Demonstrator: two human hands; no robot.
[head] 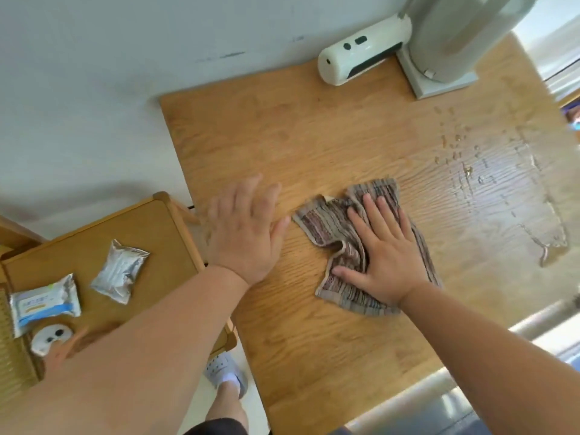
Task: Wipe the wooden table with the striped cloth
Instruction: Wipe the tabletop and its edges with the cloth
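two bare forearms reach in from the near edge. the right hand [384, 255] lies palm-down, grip fully open with fingers spread, pressing flat on the crumpled brown-and-grey striped cloth [332, 227], closed around none of it. the cloth bunches out to the left of and beyond that hand, on the light wooden tabletop [314, 340]. just left of the cloth, the left hand [244, 227] is flat and open, holding nothing. water droplets [455, 146] and a wet patch lie well right of the grip.
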